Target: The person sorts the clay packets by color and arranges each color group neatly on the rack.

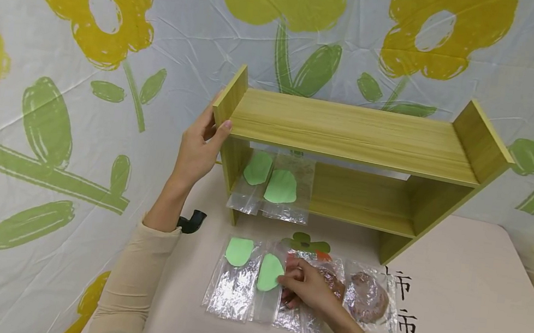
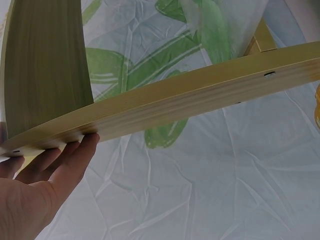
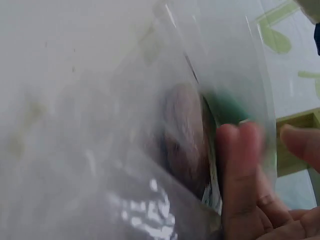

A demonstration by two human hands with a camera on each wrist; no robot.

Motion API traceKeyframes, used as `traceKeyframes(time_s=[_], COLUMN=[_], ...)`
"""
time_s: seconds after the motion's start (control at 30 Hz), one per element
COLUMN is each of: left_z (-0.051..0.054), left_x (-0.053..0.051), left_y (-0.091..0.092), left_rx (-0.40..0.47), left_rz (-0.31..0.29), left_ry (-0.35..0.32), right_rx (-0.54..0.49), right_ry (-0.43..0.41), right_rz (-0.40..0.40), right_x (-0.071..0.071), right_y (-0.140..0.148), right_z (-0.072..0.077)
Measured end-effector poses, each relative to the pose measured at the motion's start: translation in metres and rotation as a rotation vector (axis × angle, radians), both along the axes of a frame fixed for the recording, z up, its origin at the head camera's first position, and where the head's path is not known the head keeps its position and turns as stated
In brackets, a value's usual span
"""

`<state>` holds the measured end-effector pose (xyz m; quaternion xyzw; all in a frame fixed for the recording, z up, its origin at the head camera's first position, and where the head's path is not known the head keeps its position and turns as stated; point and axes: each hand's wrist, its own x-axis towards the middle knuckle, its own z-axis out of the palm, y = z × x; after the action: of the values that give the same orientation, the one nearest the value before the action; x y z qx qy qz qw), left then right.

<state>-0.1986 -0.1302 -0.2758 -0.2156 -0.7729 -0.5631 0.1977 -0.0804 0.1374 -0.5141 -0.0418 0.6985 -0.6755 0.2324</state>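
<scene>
A draped corner, room type unclear: flower-printed sheeting (image 1: 175, 62) hangs behind the wooden shelf (image 1: 349, 135), a pale bench (image 1: 474, 300) beneath.

Black “市” (image 1: 407, 326) twice on tabletop (image 1: 475, 289)

Left grip (image 1: 199, 148) high, arm (image 1: 133, 277) outstretched; right grip (image 1: 309, 285) lower, thumb (image 3: 304, 146) apart.

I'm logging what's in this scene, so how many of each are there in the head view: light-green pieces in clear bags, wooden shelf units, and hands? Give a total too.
Light-green bagged pieces: 4
Wooden shelf unit: 1
Hands, left hand and right hand: 2
Total: 7
</scene>
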Motion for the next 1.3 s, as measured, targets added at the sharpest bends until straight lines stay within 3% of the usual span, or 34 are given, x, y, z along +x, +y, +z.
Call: traceKeyframes(time_s=[0.43, 0.7, 1.07, 1.3], left_z=[-0.001, -0.001, 0.001, 0.002], left_x=[-0.001, 0.000, 0.000, 0.001], left_y=[0.001, 0.000, 0.000, 0.001], left_rx=[0.001, -0.009, -0.016, -0.009], left_rz=[0.006, 0.004, 0.014, 0.012], left_ry=[0.005, -0.002, -0.006, -0.016], right_rx=[-0.062, -0.117, -0.254, -0.288], right_ry=[-0.005, -0.022, 0.081, 0.116], right_rz=[0.002, -0.002, 0.094, 0.145], right_x=[0.005, 0.009, 0.015, 0.023], right_y=[0.000, 0.025, 0.067, 0.089], right_z=[-0.006, 0.000, -0.002, 0.005])
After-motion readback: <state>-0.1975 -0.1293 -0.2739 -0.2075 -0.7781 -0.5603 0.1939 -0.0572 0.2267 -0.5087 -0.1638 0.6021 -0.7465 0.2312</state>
